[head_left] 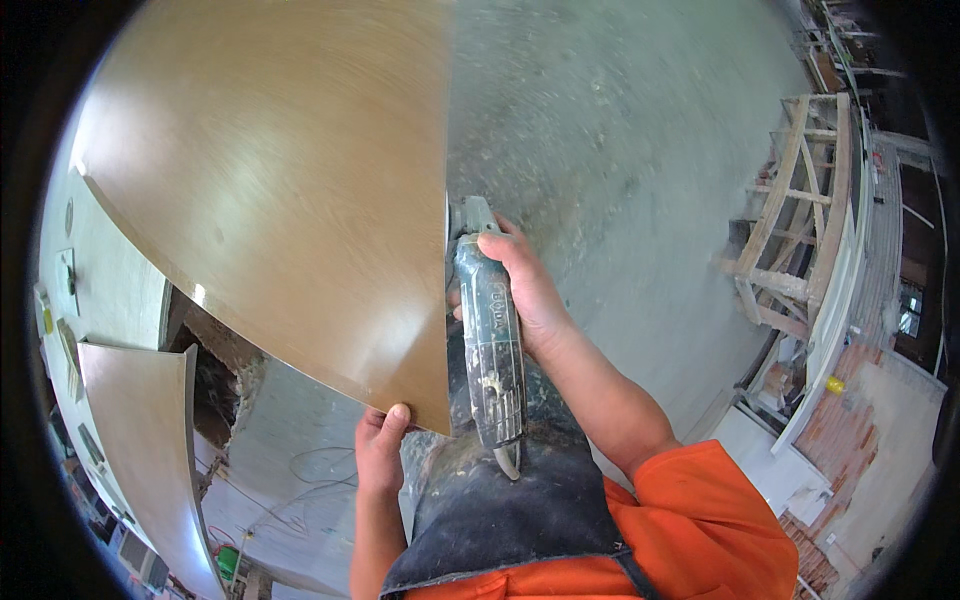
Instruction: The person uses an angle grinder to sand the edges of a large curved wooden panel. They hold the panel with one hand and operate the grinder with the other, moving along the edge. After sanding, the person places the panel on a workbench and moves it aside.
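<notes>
My right hand (527, 275) is wrapped round the head end of an angle grinder (490, 335), which has a teal and black, paint-spattered body. The grinder stands lengthwise before me, its head against the right edge of a large tan, glossy panel (300, 200). Its disc is hidden behind that edge. At the panel's near corner, my left hand (383, 440) grips the lower edge, thumb on top and fingers underneath. From the grinder's rear end, a grey cord (508, 462) bends down over my dark apron (500, 520).
Another tan panel (145, 420) leans at the left, beside a pale board (115, 270). Thin cables (320, 480) lie on the grey floor (640, 200), near a green reel (228, 560). A wooden trestle (800, 210) stands at the far right, before a partly brick wall (850, 410).
</notes>
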